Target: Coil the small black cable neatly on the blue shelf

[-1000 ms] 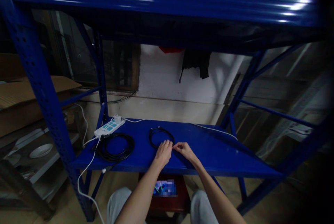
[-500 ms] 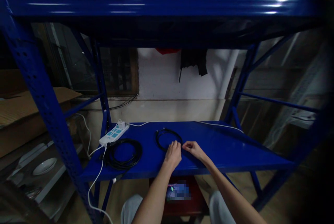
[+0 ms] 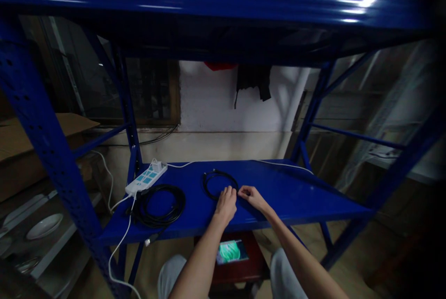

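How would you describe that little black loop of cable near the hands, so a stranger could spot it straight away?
Find the low blue shelf in the metal rack. On it lie two black cable coils: the larger coil sits beside the white power strip. The smaller coil is the one you mean, a thinner, lone ring further right, just above the left hand.

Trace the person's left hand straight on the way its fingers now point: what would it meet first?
The left hand would most likely meet the small coil of black cable first. Its fingertips are at the coil's near edge on the blue steel shelf, though depth makes contact hard to confirm.
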Demonstrator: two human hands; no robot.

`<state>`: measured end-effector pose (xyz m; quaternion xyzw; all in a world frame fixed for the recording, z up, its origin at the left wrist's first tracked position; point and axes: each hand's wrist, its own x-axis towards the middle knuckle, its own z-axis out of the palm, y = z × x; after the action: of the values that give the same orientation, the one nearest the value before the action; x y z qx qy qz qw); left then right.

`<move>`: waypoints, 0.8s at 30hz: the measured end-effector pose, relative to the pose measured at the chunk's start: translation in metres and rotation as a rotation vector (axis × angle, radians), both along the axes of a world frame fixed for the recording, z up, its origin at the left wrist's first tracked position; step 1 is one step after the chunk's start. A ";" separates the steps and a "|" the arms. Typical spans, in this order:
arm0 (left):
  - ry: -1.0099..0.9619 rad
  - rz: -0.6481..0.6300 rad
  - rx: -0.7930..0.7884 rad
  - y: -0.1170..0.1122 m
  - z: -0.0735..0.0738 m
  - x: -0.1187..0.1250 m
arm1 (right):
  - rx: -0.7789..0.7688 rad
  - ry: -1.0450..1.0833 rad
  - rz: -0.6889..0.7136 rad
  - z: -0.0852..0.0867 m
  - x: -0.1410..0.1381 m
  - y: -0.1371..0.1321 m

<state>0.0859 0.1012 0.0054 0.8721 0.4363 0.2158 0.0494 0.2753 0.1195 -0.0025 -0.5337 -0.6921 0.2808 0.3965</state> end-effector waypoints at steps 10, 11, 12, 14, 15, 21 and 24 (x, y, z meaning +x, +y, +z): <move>-0.017 0.027 0.076 -0.009 0.004 -0.002 | 0.052 -0.036 0.055 -0.004 -0.001 -0.002; -0.017 0.029 0.082 -0.010 0.005 -0.002 | 0.063 -0.043 0.064 -0.006 0.000 -0.001; -0.010 0.041 0.082 -0.011 0.006 -0.003 | 0.062 -0.049 0.074 -0.007 0.001 -0.001; 0.009 0.056 0.074 -0.014 0.007 -0.003 | 0.059 -0.038 0.087 -0.010 0.002 0.000; 0.017 0.064 0.067 -0.014 0.007 -0.003 | 0.057 -0.030 0.095 -0.011 0.003 0.000; 0.124 0.183 0.046 -0.018 0.006 0.002 | 0.021 -0.042 0.159 -0.008 0.004 -0.006; 0.169 0.207 0.037 -0.019 0.007 0.003 | 0.020 -0.044 0.182 -0.009 0.004 -0.007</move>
<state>0.0891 0.0821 0.0127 0.8382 0.5226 0.1534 -0.0262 0.2797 0.1125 -0.0110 -0.4705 -0.7492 0.2971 0.3593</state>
